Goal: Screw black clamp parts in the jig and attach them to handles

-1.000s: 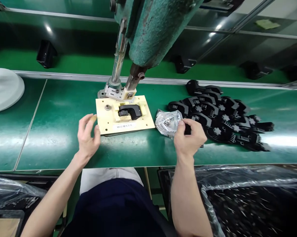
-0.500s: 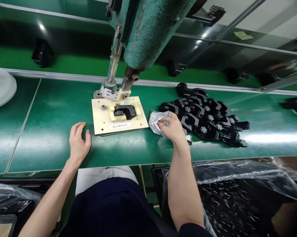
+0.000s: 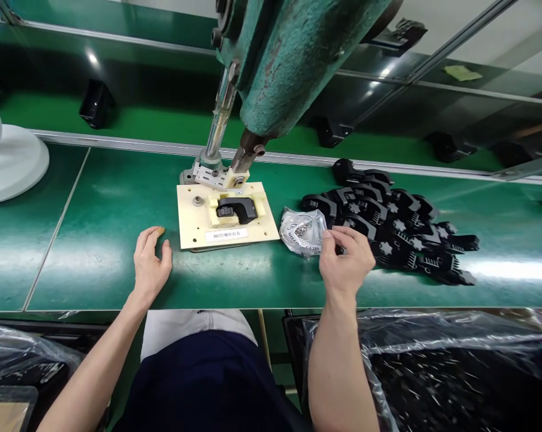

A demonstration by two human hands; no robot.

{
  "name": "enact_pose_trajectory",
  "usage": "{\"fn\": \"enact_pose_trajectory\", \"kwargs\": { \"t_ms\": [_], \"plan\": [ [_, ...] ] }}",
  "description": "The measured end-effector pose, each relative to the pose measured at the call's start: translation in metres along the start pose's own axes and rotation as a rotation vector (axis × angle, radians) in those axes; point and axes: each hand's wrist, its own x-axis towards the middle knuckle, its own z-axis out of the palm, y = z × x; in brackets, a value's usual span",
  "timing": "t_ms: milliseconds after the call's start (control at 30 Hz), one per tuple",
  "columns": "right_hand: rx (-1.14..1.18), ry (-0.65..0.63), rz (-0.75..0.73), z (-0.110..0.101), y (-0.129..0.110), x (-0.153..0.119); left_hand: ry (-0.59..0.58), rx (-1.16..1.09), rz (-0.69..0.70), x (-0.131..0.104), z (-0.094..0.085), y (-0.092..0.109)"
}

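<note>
Clear plastic bag point(image 3: 313, 241) and moulded part at a green benchtop point(image 3: 108, 246). The bag, printed with dark lettering, is lying just right of a cream fixture plate point(image 3: 188, 225) and is showing small metal pieces point(image 3: 301, 230), probably screws, through its mouth. Its film is looking thin, soft and slippery, likely to crumple under a pinch; the gathered rim is offering the surest hold. The pieces are appearing hard, light and easily dropped, suiting a fingertip grip one at a time. A black curved part point(image 3: 247, 208) is sitting in the plate's recess beneath a green press head point(image 3: 293, 66); it is looking stiff and light, best taken by its raised outer edges. Similar black parts point(image 3: 388, 225) are lying heaped beyond the bag.

The right hand point(image 3: 346, 261) is reaching forward, palm down, thumb and forefinger closing together at the bag's right edge; whether they are grasping film or a piece cannot be told. The left hand point(image 3: 151, 267) is resting left of the plate, apart from it, fingers loosely curving, thumb standing away, holding nothing visible.
</note>
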Motion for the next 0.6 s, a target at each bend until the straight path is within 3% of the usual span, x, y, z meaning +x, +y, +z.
{"fn": "enact_pose_trajectory", "kwargs": {
  "t_ms": [133, 267, 333, 433, 533, 600],
  "plan": [
    [0.165, 0.113, 0.279, -0.006, -0.014, -0.015, 0.053, -0.036, 0.013, 0.003, -0.001, -0.002],
    [0.501, 0.191, 0.489, -0.009, -0.043, -0.037, 0.179, -0.092, 0.073, -0.001, -0.008, 0.001],
    [0.724, 0.079, 0.554, -0.011, -0.065, -0.054, 0.210, -0.133, 0.140, -0.012, -0.013, 0.013],
    [0.995, -0.283, 0.647, -0.016, -0.101, -0.085, 0.064, -0.338, 0.176, -0.038, -0.021, 0.044],
    [1.144, -0.557, 0.671, -0.019, -0.128, -0.113, -0.178, -0.609, -0.083, -0.061, -0.028, 0.077],
    [1.139, -0.622, 0.587, -0.020, -0.138, -0.123, -0.295, -0.734, -0.358, -0.067, -0.032, 0.092]
  ]
}}
